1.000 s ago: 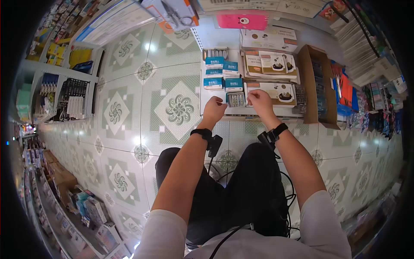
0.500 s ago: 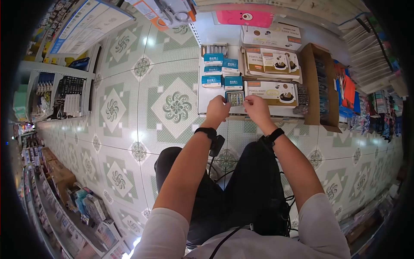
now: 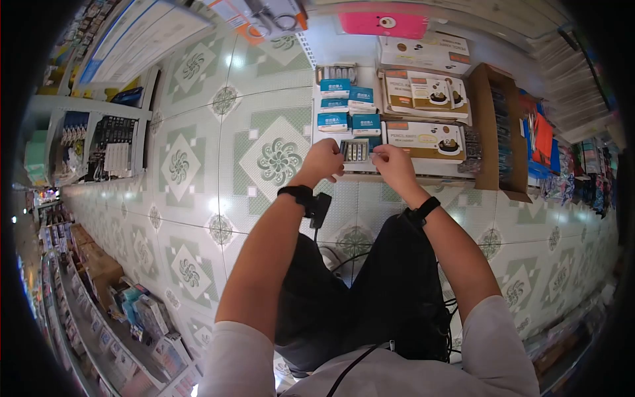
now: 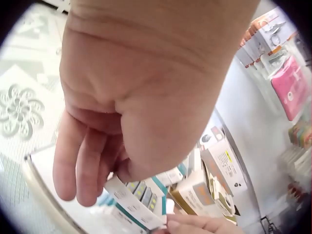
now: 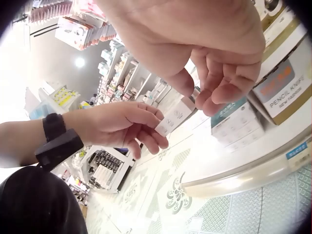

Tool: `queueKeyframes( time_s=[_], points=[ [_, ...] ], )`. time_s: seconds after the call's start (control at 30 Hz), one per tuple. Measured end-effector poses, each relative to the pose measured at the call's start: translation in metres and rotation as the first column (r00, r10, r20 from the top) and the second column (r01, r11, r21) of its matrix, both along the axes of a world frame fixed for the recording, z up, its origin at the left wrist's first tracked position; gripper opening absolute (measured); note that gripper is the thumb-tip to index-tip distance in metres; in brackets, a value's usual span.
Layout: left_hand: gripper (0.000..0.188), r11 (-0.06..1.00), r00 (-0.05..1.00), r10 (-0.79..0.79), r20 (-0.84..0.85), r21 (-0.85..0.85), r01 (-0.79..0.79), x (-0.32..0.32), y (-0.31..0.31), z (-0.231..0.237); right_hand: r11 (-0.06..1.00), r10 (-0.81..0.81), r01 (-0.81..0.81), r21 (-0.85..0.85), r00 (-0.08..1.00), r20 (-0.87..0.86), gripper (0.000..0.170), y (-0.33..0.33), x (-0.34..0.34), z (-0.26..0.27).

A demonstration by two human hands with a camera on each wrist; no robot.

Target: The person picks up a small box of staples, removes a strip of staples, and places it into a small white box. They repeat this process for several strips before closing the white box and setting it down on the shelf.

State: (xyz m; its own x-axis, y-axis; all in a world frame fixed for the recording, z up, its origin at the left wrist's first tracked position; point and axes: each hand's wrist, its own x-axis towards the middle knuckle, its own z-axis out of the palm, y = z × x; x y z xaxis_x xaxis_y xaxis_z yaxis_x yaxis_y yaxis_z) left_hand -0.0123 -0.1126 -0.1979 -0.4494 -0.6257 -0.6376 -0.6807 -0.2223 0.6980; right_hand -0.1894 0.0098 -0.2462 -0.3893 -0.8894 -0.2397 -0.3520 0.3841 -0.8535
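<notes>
A small white and teal box stands open between my hands over the shelf's front edge. Several narrow grey pieces with yellow-green dots fill it in the left wrist view. My left hand pinches the box's left end between thumb and index finger, its other fingers hanging loose. At the opposite end my right hand pinches the box's edge with thumb and fingertips, seen closer in the right wrist view. More teal and white boxes are grouped just behind it on the shelf.
White and brown pencil knife boxes are stacked to the right, then a tall open cardboard box. A pink pouch and packaged scissors hang above. A rack stands on the left across the tiled floor.
The camera view has shifted slightly. My left hand's loose fingers have spread from the box, and the box is tipped up more, its contents showing more plainly. The right hand stays at its end.
</notes>
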Motion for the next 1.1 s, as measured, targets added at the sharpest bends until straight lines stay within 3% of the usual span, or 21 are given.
queueKeyframes(
  time_s=[0.1, 0.2, 0.3, 0.37, 0.47, 0.57, 0.6, 0.73, 0.8, 0.83, 1.07, 1.1],
  points=[
    [0.018, 0.996, 0.993, -0.091, 0.08, 0.031, 0.089, 0.019, -0.027, 0.015, 0.998, 0.054, -0.056, 0.028, 0.997, 0.06, 0.028, -0.014, 0.02, 0.01],
    [0.018, 0.998, 0.996, -0.068, 0.062, 0.019, 0.067, 0.037, -0.034, 0.016, 0.997, 0.077, -0.077, 0.013, 0.997, 0.023, 0.029, -0.026, 0.04, 0.001],
    [0.017, 1.0, 0.998, -0.02, 0.054, 0.003, 0.02, 0.047, -0.025, 0.012, 0.996, 0.089, -0.089, -0.011, 0.989, 0.12, 0.029, -0.033, 0.048, -0.004],
    [0.016, 1.0, 0.999, 0.012, 0.049, 0.012, -0.013, 0.052, -0.018, 0.008, 0.964, 0.11, -0.163, 0.21, 0.964, 0.244, 0.029, -0.035, 0.05, 0.019],
    [0.015, 0.999, 0.997, 0.0, 0.08, 0.033, -0.002, 0.057, -0.009, -0.015, 0.93, 0.22, -0.269, 0.252, 0.953, 0.208, 0.028, -0.029, 0.052, -0.004],
    [0.014, 0.998, 0.994, 0.061, 0.094, 0.016, -0.063, 0.058, -0.001, -0.045, 0.929, 0.2, -0.245, 0.277, 0.963, 0.18, 0.029, -0.029, 0.057, -0.028],
    [0.014, 0.996, 0.994, 0.088, 0.068, -0.024, -0.087, 0.06, 0.004, -0.052, 0.946, 0.241, -0.249, 0.21, 0.969, 0.063, 0.031, -0.028, 0.06, -0.054],
    [0.015, 0.98, 0.983, 0.177, 0.055, -0.104, -0.171, 0.059, 0.012, -0.084, 0.953, 0.199, -0.223, 0.203, 0.971, 0.131, 0.031, -0.032, 0.063, -0.056],
    [0.015, 0.935, 0.971, 0.229, 0.064, -0.294, -0.201, 0.062, 0.016, -0.103, 0.935, 0.261, -0.279, 0.22, 0.959, 0.108, 0.03, -0.035, 0.063, -0.061],
    [0.015, 0.93, 0.968, 0.244, 0.058, -0.296, -0.217, 0.063, 0.017, -0.106, 0.918, 0.306, -0.32, 0.235, 0.947, 0.094, 0.029, -0.038, 0.064, -0.062],
    [0.018, 0.891, 0.974, 0.194, 0.116, -0.437, -0.126, 0.063, 0.022, -0.098, 0.896, 0.339, -0.349, 0.275, 0.937, 0.085, 0.028, -0.035, 0.068, -0.073],
    [0.019, 0.888, 0.968, 0.2, 0.15, -0.446, -0.114, 0.063, 0.022, -0.097, 0.891, 0.309, -0.35, 0.289, 0.934, 0.18, 0.029, -0.035, 0.068, -0.07]
  ],
)
